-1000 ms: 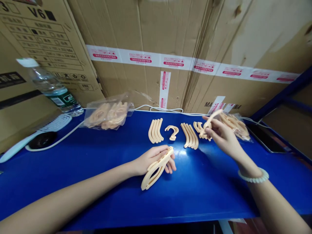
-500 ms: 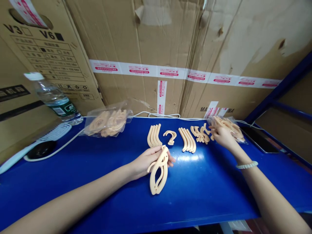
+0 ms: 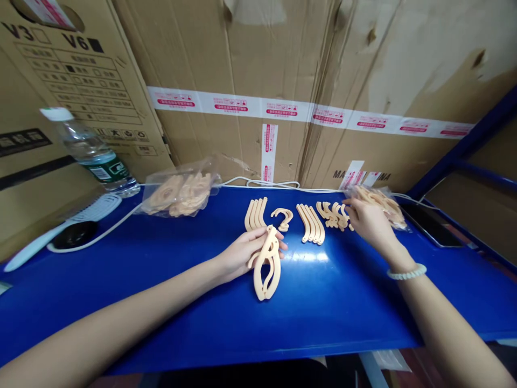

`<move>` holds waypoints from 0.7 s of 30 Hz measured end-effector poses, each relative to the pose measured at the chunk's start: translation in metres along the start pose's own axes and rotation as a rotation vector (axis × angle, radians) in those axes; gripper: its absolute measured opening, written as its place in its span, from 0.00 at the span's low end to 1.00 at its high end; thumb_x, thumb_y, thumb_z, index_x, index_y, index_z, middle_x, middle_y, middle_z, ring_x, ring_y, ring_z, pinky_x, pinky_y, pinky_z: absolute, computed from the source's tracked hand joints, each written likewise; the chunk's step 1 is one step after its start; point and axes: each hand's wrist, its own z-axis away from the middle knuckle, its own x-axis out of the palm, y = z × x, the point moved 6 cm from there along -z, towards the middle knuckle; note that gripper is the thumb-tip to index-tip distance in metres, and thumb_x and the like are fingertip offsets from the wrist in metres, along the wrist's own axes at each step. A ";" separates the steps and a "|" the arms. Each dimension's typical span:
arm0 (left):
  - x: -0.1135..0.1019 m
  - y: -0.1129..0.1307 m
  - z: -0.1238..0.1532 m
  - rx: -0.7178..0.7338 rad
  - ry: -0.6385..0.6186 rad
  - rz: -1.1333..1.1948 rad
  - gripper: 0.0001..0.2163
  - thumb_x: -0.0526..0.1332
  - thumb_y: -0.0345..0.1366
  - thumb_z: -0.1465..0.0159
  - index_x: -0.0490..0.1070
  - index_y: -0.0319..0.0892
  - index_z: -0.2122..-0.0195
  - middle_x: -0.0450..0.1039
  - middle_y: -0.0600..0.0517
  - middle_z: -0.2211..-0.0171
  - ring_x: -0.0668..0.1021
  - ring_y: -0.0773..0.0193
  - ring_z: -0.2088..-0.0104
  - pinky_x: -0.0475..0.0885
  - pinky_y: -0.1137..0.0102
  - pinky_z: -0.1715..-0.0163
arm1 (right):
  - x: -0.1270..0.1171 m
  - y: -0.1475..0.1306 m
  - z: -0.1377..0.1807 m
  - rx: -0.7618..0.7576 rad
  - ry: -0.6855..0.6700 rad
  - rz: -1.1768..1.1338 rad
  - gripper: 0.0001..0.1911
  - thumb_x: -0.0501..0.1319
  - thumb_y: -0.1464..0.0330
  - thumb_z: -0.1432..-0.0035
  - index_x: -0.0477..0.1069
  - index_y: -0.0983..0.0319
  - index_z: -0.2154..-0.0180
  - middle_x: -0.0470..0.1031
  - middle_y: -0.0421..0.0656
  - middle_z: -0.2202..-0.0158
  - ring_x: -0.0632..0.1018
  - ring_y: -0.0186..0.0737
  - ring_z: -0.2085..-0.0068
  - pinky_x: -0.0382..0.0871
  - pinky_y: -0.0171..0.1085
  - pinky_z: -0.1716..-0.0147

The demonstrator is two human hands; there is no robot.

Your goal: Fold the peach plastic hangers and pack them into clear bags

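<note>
Visibly, 8 loose bars (image 3: 313, 223), 1 hanger (image 3: 259, 272)

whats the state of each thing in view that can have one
Left hand: closed on folding hanger
Folding hanger: folded
Right hand: at small parts, grip unclear
Small parts: loosely piled
Curved strips: lined up in two sets
Hooks: lying loose
Left plastic bag: filled, closure unclear
Right plastic bag: filled, closure unclear
Water bottle: capped
Phone or tablet: screen dark
White cord: loosely looped
Rear carton: taped
</note>
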 end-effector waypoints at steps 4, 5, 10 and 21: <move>-0.003 0.007 0.000 0.062 0.036 -0.028 0.15 0.71 0.42 0.39 0.77 0.36 0.59 0.81 0.43 0.63 0.82 0.58 0.66 0.78 0.69 0.66 | -0.030 -0.088 0.031 -0.564 0.195 -0.238 0.16 0.57 0.71 0.33 0.72 0.63 0.45 0.79 0.50 0.59 0.78 0.46 0.58 0.75 0.44 0.58; -0.004 0.009 0.000 0.086 0.050 -0.034 0.15 0.71 0.43 0.39 0.77 0.36 0.59 0.81 0.43 0.64 0.82 0.59 0.67 0.77 0.69 0.67 | -0.032 -0.109 0.043 -0.687 0.187 -0.242 0.16 0.58 0.72 0.33 0.72 0.63 0.45 0.78 0.51 0.57 0.78 0.46 0.56 0.75 0.44 0.58; -0.007 0.014 0.002 0.172 0.105 -0.037 0.17 0.72 0.45 0.40 0.78 0.37 0.58 0.81 0.45 0.64 0.82 0.60 0.67 0.77 0.69 0.66 | -0.027 -0.167 0.084 -1.045 0.210 -0.088 0.15 0.60 0.75 0.34 0.74 0.64 0.47 0.80 0.48 0.52 0.76 0.46 0.48 0.73 0.47 0.49; 0.001 -0.006 0.003 0.087 0.112 -0.029 0.17 0.72 0.45 0.40 0.79 0.36 0.58 0.81 0.46 0.66 0.81 0.62 0.68 0.75 0.71 0.66 | -0.007 -0.178 0.099 -1.112 0.315 -0.050 0.06 0.64 0.74 0.38 0.78 0.59 0.60 0.81 0.43 0.53 0.78 0.41 0.48 0.72 0.46 0.42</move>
